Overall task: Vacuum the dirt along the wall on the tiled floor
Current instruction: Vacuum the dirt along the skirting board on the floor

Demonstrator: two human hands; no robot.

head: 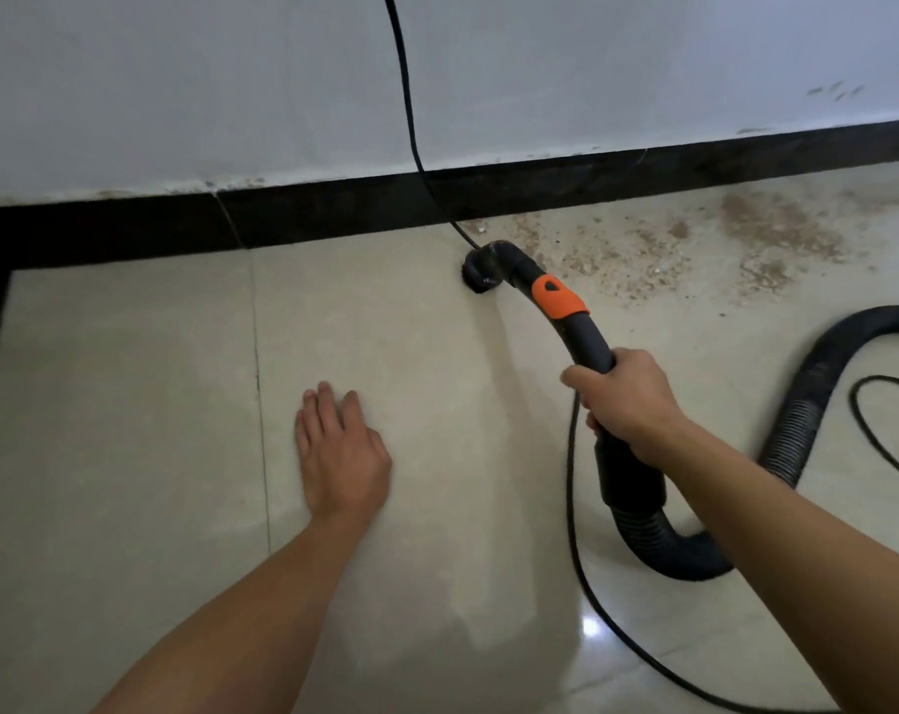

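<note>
My right hand (pixel 625 399) grips the dark curved handle of the vacuum hose (pixel 589 340), which carries an orange collar (pixel 558 297). The black nozzle (pixel 481 273) sits mouth-down on the beige tiled floor (pixel 128 404), close to the black skirting (pixel 334 208). Brown dirt (pixel 756 224) is scattered along the wall to the right of the nozzle. My left hand (pixel 336 448) lies flat on the tile with its fingers straight, left of the hose and holding nothing.
The ribbed black hose (pixel 797 420) loops across the floor at the right. A thin black cable (pixel 409 110) hangs down the white wall (pixel 179 85), passes the nozzle and runs over the floor (pixel 573 507). A black border strip edges the tiles at far left.
</note>
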